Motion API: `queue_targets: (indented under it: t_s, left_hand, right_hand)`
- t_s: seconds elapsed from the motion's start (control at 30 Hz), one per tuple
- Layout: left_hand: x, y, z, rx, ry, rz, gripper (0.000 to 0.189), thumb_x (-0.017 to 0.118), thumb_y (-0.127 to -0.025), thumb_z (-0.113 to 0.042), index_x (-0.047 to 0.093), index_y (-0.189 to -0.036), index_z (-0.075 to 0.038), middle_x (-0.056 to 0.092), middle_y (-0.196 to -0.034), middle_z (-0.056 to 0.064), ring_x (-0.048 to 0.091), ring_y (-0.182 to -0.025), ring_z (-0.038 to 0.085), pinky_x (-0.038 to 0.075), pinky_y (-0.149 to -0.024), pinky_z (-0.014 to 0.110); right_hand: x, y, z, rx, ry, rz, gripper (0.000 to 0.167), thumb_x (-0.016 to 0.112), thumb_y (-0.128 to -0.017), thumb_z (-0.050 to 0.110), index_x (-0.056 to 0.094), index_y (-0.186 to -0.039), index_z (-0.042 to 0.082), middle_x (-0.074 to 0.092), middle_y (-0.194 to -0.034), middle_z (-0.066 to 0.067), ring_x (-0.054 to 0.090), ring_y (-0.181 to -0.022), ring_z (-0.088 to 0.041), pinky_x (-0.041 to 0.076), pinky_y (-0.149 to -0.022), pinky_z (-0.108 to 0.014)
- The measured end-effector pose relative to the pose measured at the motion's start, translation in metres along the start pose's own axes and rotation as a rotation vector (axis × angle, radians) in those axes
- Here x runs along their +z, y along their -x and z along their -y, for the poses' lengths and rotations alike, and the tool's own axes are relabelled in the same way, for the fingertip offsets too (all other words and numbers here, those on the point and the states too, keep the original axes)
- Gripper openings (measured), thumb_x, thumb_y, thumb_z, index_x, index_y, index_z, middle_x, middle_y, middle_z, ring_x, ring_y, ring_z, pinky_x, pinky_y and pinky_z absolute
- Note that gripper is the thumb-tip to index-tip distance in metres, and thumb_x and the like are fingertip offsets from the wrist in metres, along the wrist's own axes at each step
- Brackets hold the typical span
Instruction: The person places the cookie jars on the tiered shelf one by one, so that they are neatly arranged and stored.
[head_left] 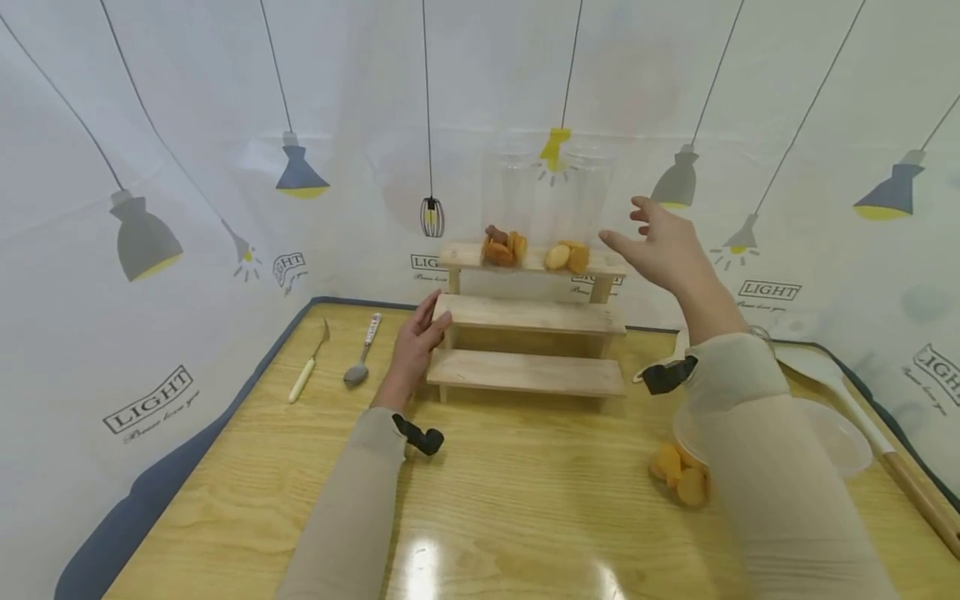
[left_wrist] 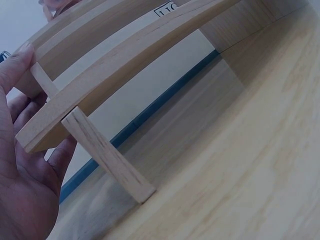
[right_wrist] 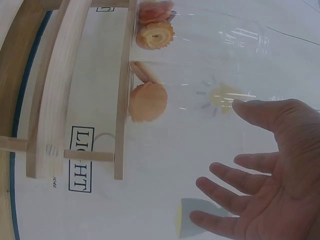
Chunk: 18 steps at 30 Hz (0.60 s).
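Observation:
A three-tier wooden shelf stand (head_left: 525,312) stands on the table. My left hand (head_left: 412,346) holds its left end near the middle tier, the thumb (left_wrist: 20,62) on the wood and the other fingers partly hidden behind it. On the top tier are two clear jars side by side. The left jar (head_left: 504,187) has brown and orange pieces at its bottom, and the right jar (head_left: 588,187) has yellow-orange slices (head_left: 567,257). To the right of that jar my right hand (head_left: 660,250) is raised, fingers apart and holding nothing, its thumb pointing towards the glass.
Left of the stand lie a fork (head_left: 308,367) with a pale handle and a spoon (head_left: 362,358). A clear container (head_left: 840,433), partly behind my right sleeve, lies by several orange slices (head_left: 684,475). Beyond is a long wooden-handled white utensil (head_left: 862,417). A lamp-print curtain surrounds the table.

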<state>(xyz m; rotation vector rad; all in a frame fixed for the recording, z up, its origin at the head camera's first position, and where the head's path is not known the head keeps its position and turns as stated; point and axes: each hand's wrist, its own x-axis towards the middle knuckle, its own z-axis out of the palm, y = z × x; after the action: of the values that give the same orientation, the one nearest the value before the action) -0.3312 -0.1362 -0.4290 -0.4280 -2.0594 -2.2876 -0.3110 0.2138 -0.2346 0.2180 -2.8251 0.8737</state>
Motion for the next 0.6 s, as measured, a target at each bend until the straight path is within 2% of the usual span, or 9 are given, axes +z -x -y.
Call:
queue_targets:
  t_s: [0.23, 0.37, 0.47, 0.6]
  left_hand:
    - [0.001, 0.0, 0.0, -0.008, 0.002, -0.003, 0.065, 0.06, -0.103, -0.022, 0.028, -0.16, -0.011, 0.025, -0.164, 0.005, 0.04, -0.143, 0.025, 0.038, -0.113, 0.042]
    - [-0.003, -0.007, 0.012, -0.003, 0.028, -0.011, 0.064, 0.06, -0.103, -0.023, 0.031, -0.16, -0.016, 0.026, -0.164, 0.003, 0.04, -0.143, 0.025, 0.036, -0.114, 0.045]
    - [-0.005, -0.012, 0.024, -0.001, 0.013, -0.021, 0.064, 0.061, -0.103, -0.03, 0.033, -0.159, -0.022, 0.027, -0.164, -0.002, 0.041, -0.142, 0.021, 0.037, -0.113, 0.044]
    - [-0.006, -0.013, 0.032, 0.018, -0.032, -0.032, 0.067, 0.062, -0.101, -0.038, 0.033, -0.159, -0.025, 0.028, -0.164, -0.006, 0.043, -0.141, 0.017, 0.04, -0.111, 0.043]
  right_hand:
    - [-0.01, 0.02, -0.008, -0.012, 0.012, -0.016, 0.089, 0.052, -0.098, 0.06, 0.014, -0.163, 0.011, 0.032, -0.16, -0.02, 0.035, -0.142, -0.044, 0.033, -0.109, -0.064]
    - [-0.016, 0.035, -0.016, -0.01, 0.026, -0.038, 0.09, 0.052, -0.097, 0.063, 0.016, -0.163, 0.014, 0.033, -0.16, -0.017, 0.036, -0.143, -0.042, 0.033, -0.107, -0.065]
    - [-0.021, 0.049, -0.024, -0.015, 0.04, -0.05, 0.091, 0.053, -0.096, 0.063, 0.018, -0.162, 0.012, 0.035, -0.16, -0.016, 0.037, -0.142, -0.042, 0.033, -0.106, -0.067]
    - [-0.029, 0.069, -0.039, -0.02, 0.057, -0.055, 0.09, 0.054, -0.097, 0.062, 0.019, -0.162, 0.01, 0.036, -0.159, -0.019, 0.037, -0.141, -0.044, 0.034, -0.104, -0.069]
